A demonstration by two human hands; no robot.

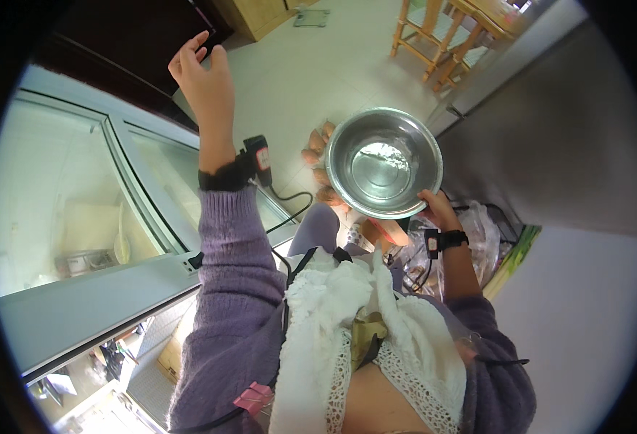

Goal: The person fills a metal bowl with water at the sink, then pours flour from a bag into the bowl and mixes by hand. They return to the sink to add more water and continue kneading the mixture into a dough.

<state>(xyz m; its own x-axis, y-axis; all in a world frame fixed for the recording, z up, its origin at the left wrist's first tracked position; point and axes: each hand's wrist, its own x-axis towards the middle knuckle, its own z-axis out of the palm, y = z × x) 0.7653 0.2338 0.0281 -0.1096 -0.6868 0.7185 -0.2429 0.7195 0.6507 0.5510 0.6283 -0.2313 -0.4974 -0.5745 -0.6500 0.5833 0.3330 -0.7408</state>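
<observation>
My right hand grips the near right rim of a round stainless steel basin, which is tilted so that I see into it. Its inside looks shiny, with a bright reflection at the bottom; whether it holds water I cannot tell. Past the basin's left side, several reddish-brown root vegetables, perhaps sweet potatoes, lie on the tiled floor, some partly hidden by the rim. My left hand is raised at the upper left, away from the basin, with its fingers bent and apart and nothing in them.
Sliding glass panels with a pale frame stand at my left. Plastic bags and leafy green stalks lie at my right, below a large grey panel. Wooden chairs and a glass scale are farther off. Cables hang from both wrist devices.
</observation>
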